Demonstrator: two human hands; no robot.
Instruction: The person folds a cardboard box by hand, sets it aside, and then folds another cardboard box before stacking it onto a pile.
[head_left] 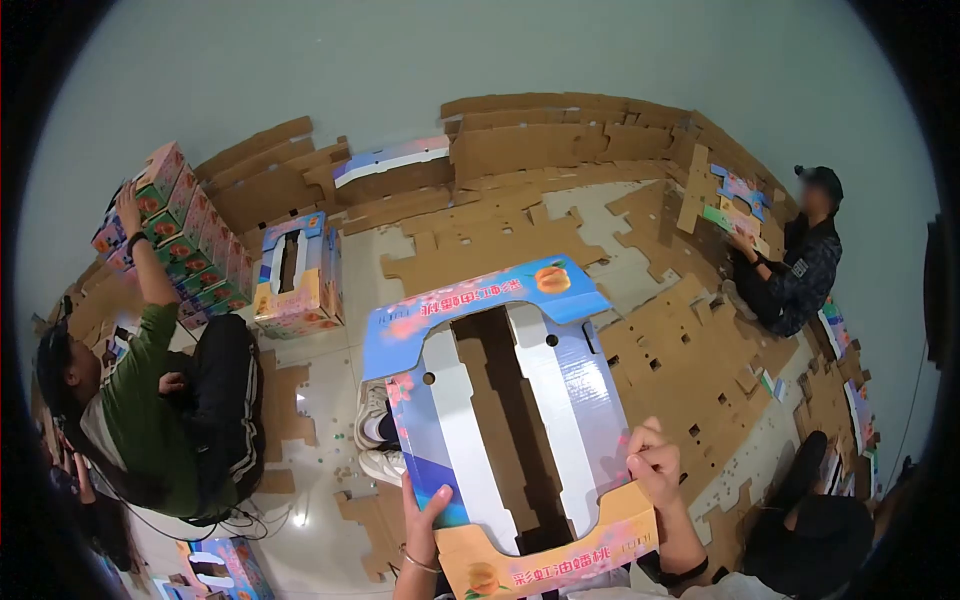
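A printed carton (575, 385) with blue and orange end flaps and peach pictures is right in front of me, its long middle slot open on a brown inside. My left hand (425, 515) grips its near left side, thumb on the blue and purple panel, the other fingers partly hidden. At the near right corner, my right hand (655, 462) has its fingers curled against the carton's edge beside the orange flap. White shoes (382, 465) show left of the carton.
Stacked cartons (205, 240) and another carton (300, 290) stand at the left, near a seated person in green (150, 420). At the right a person in dark clothes (805, 265) holds printed cardboard. Flat brown cardboard (690, 350) covers much of the floor.
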